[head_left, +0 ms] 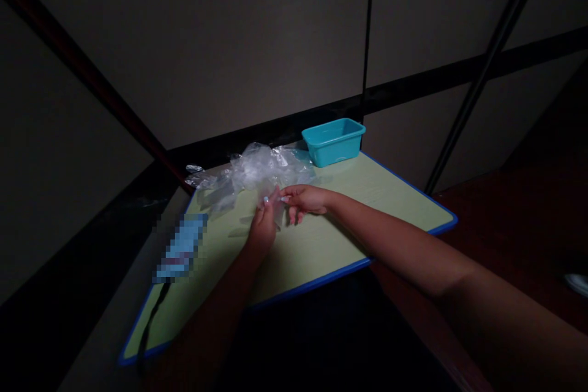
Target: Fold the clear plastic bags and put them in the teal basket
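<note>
Over the middle of a pale yellow table [316, 251] with a blue edge, my two hands meet at a small clear plastic bag [278, 213]. My left hand [263, 226] pinches it from the near side, thumb up. From the right, my right hand [307, 199] grips the bag's edge between thumb and forefinger, its other fingers curled below. Just beyond them lies a heap of crumpled clear plastic bags [260, 165]. Whether anything is inside the held bag I cannot tell.
A turquoise plastic basket [337, 150] stands at the table's far corner, beside the heap. On the left lies a blurred-out light blue item [181, 248] with a black strap [154, 315]. Dark-trimmed wall panels [257, 43] rise close behind the table.
</note>
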{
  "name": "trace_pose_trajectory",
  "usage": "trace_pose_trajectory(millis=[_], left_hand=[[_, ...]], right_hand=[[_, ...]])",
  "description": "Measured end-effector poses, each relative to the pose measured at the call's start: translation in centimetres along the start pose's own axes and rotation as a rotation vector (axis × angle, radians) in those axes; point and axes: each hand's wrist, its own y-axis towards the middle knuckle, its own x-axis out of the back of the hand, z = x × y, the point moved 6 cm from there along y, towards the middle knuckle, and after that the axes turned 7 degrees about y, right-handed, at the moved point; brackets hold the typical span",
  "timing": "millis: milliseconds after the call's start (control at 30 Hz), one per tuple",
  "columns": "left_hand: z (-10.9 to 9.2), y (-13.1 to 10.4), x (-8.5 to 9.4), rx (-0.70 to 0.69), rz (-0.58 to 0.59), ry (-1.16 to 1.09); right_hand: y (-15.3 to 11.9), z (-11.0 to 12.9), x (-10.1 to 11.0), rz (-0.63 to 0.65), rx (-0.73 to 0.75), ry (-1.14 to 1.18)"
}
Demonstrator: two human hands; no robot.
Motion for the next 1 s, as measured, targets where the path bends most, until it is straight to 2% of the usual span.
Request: trace_pose_trajectory(millis=[167, 300, 500, 667, 833, 1000], left_hand=[[0.1, 0.0, -0.4, 0.042, 0.023, -0.088], [0.7, 0.2, 0.4, 0.006, -0.048, -0.063], [3.0, 2.2, 2.8, 0.199, -0.088, -0.279], [3.4, 2.6, 3.9, 0.354, 0.043, -0.367], [3.6, 2.3, 3.6, 0.326, 0.106, -0.307], [3.3, 2.6, 3.8, 0.209, 0.124, -0.232]], right_hand=[[0.5, -0.7, 1.1, -0.048, 0.017, -0.067], [0.4, -0.6, 1.5, -0.049, 0.080, -0.112], [0.2, 0.0, 1.4, -0.082, 0.114, -0.212], [0.3, 0.1, 1.6, -0.096, 0.160, -0.293], [0.5, -0.2, 1.4, -0.093, 0.159, -0.327], [0.2, 0.0, 1.0, -0.124, 0.144, -0.351]])
